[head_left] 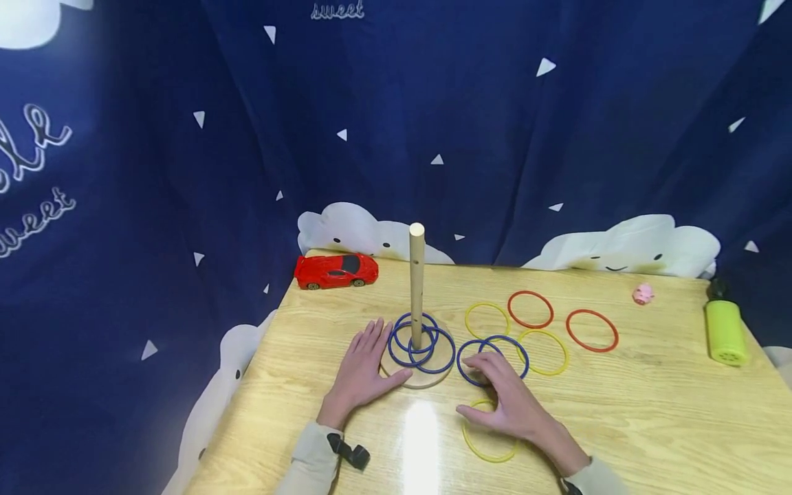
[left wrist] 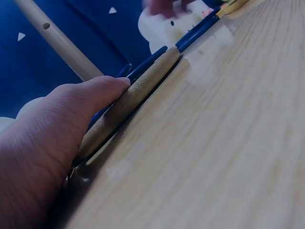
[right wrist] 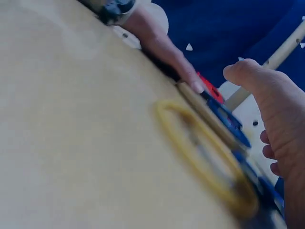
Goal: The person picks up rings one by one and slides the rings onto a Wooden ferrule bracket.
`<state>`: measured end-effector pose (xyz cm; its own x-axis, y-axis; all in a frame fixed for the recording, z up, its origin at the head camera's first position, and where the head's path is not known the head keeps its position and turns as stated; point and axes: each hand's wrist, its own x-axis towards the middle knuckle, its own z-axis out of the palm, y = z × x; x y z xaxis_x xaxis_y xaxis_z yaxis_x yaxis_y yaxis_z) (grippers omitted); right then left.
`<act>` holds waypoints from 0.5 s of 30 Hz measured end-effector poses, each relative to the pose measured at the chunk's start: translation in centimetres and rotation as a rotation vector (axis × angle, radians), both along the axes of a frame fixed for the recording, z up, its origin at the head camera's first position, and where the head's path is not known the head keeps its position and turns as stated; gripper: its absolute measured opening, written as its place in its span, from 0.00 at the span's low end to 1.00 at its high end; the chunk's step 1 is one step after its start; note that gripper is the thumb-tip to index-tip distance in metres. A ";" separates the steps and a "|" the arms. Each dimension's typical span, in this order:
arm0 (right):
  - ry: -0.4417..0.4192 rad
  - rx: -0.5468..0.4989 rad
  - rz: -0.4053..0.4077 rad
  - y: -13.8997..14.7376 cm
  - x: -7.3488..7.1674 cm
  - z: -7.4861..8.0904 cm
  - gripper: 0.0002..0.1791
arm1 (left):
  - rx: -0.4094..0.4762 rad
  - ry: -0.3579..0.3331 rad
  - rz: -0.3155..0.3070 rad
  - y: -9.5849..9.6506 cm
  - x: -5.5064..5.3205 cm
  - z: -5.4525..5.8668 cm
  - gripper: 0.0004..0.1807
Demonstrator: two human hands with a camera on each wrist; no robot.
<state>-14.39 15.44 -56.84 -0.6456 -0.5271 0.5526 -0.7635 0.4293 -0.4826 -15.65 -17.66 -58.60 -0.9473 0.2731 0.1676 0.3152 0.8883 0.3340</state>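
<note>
A wooden peg (head_left: 417, 275) stands upright on a round wooden base (head_left: 423, 380). Several blue rings (head_left: 454, 349) lie overlapping around its foot. My left hand (head_left: 364, 375) rests against the base's left side with fingers extended; in the left wrist view its thumb (left wrist: 102, 90) touches the base's edge. To the right, my right hand (head_left: 513, 405) hovers with loosely bent fingers, thumb apart, holding nothing. Under its fingertips are two overlapping blue rings (head_left: 528, 357) on the table. A yellow ring (head_left: 489, 459) lies below that hand, partly covered by it in the head view.
Behind the right hand lie two yellow rings (head_left: 487, 304) and two red rings (head_left: 594, 350). A red toy car (head_left: 337, 272) is at the back left. A small pink pig (head_left: 643, 294) and a green bottle (head_left: 725, 333) are on the right. A blue curtain (head_left: 396, 137) hangs behind the table.
</note>
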 end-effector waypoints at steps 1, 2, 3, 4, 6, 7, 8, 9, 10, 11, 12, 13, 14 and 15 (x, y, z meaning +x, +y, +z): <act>-0.001 0.002 -0.012 0.7 0.9 -0.3 0.43 | 0.002 0.000 0.000 0.0 0.0 0.0 0.60; 0.001 0.000 -0.022 1.4 1.7 -0.6 0.43 | 0.002 -0.005 0.001 0.0 -0.1 0.0 0.60; 0.000 0.005 -0.038 2.1 2.4 -0.8 0.44 | 0.002 -0.009 0.002 0.0 -0.1 0.0 0.60; 0.003 0.008 -0.055 2.7 3.2 -1.0 0.44 | 0.000 -0.015 0.002 0.0 -0.1 0.0 0.60; -0.021 0.028 -0.100 4.0 4.4 -1.4 0.45 | -0.004 -0.022 0.002 0.0 -0.2 0.0 0.60; -0.034 0.042 -0.121 4.5 4.8 -1.5 0.47 | -0.007 -0.019 0.001 0.0 -0.1 -0.1 0.60; -0.049 0.059 -0.142 5.1 5.2 -1.6 0.48 | -0.007 -0.019 0.000 0.0 -0.1 -0.1 0.60; -0.062 0.081 -0.161 5.5 5.6 -1.6 0.49 | -0.004 -0.014 -0.002 0.0 -0.1 -0.1 0.60; -0.077 0.104 -0.178 5.8 5.8 -1.7 0.50 | -0.001 -0.015 -0.004 0.0 -0.1 -0.1 0.60; -0.091 0.129 -0.191 6.1 6.0 -1.7 0.52 | 0.001 -0.015 -0.004 0.0 -0.1 -0.1 0.60; -0.093 0.148 -0.197 6.4 6.0 -1.7 0.53 | 0.005 -0.012 -0.004 0.0 0.0 -0.1 0.59; -0.090 0.165 -0.201 6.5 6.0 -1.8 0.55 | 0.008 -0.012 -0.002 0.0 0.0 -0.1 0.59; -0.085 0.179 -0.201 6.6 6.0 -1.8 0.57 | 0.011 -0.011 0.002 0.0 0.0 -0.1 0.59; -0.077 0.196 -0.200 6.6 6.0 -1.9 0.58 | 0.013 -0.010 0.004 0.0 0.0 -0.2 0.59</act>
